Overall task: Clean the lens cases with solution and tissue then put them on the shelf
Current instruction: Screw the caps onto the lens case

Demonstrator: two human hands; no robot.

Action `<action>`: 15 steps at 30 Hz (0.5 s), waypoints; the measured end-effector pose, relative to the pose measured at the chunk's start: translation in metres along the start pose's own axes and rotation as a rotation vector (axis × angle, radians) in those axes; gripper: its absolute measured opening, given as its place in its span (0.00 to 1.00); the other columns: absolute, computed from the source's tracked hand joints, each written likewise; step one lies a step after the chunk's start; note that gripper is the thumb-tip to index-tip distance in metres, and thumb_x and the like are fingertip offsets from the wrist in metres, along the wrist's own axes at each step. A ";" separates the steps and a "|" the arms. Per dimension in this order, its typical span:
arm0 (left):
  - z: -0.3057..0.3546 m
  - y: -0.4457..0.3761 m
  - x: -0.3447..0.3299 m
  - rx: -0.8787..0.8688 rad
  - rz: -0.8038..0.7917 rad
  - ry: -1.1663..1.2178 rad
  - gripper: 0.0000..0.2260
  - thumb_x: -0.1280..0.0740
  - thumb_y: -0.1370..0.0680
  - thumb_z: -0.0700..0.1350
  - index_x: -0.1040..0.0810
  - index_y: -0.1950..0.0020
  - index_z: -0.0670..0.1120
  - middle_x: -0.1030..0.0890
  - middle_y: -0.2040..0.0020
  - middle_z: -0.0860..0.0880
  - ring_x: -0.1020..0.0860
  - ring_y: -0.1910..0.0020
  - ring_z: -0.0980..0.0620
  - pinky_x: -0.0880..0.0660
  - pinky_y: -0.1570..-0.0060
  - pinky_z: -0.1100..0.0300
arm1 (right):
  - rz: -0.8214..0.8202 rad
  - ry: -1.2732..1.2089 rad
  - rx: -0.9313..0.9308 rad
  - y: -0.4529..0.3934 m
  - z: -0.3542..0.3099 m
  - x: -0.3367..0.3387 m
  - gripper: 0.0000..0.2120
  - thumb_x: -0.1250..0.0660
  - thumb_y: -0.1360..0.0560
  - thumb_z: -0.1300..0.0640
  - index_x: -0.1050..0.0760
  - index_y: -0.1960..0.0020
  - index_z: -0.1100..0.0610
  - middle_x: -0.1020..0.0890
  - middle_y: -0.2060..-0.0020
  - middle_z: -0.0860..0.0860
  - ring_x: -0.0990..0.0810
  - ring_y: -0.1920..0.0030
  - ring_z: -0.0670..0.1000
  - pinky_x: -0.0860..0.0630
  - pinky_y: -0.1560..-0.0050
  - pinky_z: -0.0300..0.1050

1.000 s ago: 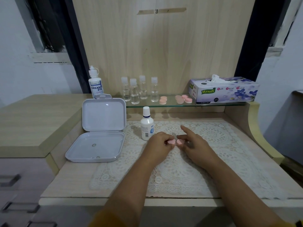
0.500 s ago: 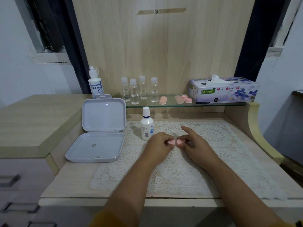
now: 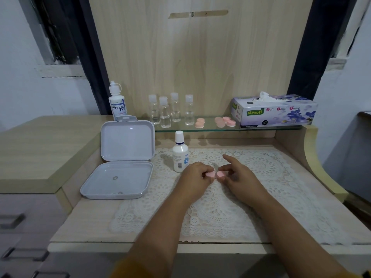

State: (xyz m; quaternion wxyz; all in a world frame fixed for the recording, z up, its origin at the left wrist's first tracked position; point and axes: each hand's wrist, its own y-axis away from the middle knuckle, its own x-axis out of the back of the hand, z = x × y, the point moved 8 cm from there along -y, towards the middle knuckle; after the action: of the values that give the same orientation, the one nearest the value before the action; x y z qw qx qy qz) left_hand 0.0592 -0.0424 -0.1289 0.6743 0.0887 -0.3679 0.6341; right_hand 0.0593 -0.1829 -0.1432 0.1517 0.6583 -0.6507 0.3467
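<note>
Hands meet at the centre of the lace mat. The left hand curls its fingers round the left cap of a pink lens case; the right hand pinches the right cap, index finger raised. The case sits low over the mat between both hands — whether it touches the mat cannot be told.

Just left of the left hand stands a white solution bottle, upright, cap on. Further left lies a grey hinged box, lid raised; its tray holds two small round items, too small to identify.

The glass shelf carries four small clear bottles, capped, each partly filled with clear liquid. Right of them lie a peach lens case and a group of pink lens cases. At the shelf's right end rests a tissue box — a tissue protrudes from its top slot. A labelled dropper bottle stands at the left, behind the grey box.
</note>
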 end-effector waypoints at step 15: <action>0.000 0.000 0.000 0.013 0.004 0.010 0.12 0.31 0.24 0.41 0.20 0.41 0.45 0.23 0.47 0.50 0.24 0.50 0.55 0.31 0.52 0.71 | 0.026 -0.044 -0.021 -0.001 0.004 0.000 0.25 0.31 0.25 0.51 0.34 0.31 0.46 0.21 0.48 0.42 0.24 0.45 0.46 0.27 0.40 0.51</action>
State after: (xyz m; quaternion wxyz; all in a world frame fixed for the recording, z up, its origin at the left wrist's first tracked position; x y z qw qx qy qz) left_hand 0.0589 -0.0420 -0.1288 0.6741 0.0892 -0.3606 0.6385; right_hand 0.0611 -0.1853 -0.1460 0.1399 0.6554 -0.6661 0.3274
